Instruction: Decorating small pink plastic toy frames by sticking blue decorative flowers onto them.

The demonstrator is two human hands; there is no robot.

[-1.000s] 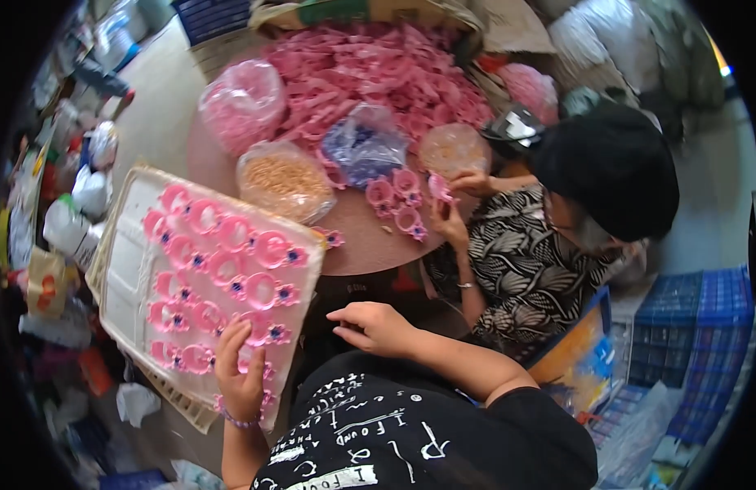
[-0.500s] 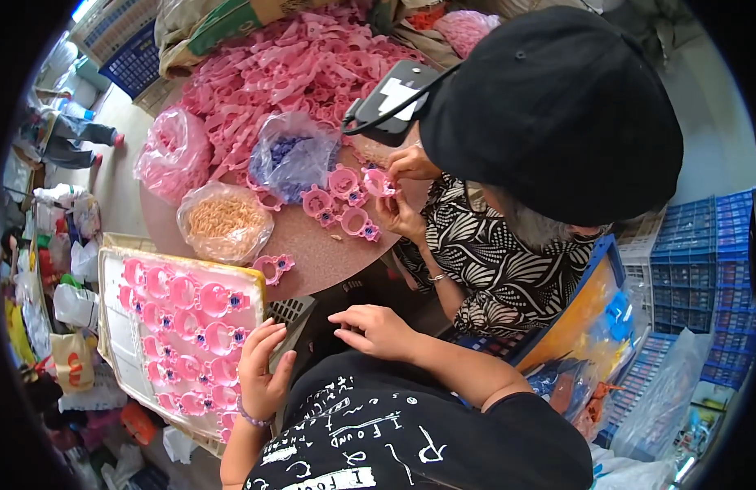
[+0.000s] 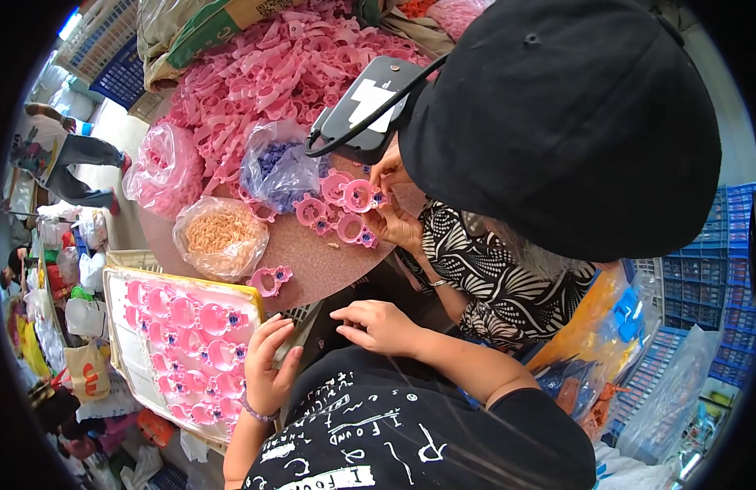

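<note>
My left hand (image 3: 272,369) is held beside the right edge of a shallow white tray (image 3: 126,347), its fingers stretched out and holding nothing. Rows of pink ring-shaped plastic pieces (image 3: 184,312) with small dark bits lie on the tray. Above my lap, my right hand (image 3: 380,327) hangs with loosely bent fingers apart, touching nothing I can see. A single pink ring piece (image 3: 257,282) rests on the round table (image 3: 321,273) near the tray. Across from me, a co-worker's hands (image 3: 401,226) hold a pink ring piece (image 3: 360,196) close to several similar ones.
A big heap of pink parts (image 3: 255,69) covers the table's far side. Bags of orange bits (image 3: 220,237), purple bits (image 3: 277,163) and pink parts (image 3: 165,167) stand before it. The co-worker's black cap (image 3: 557,122) is close on the right. Blue crates (image 3: 688,286) are stacked far right.
The co-worker's capped head has come closer and lower. The pink piece in the co-worker's hands has shifted left, nearer the others. My hands have hardly moved.
</note>
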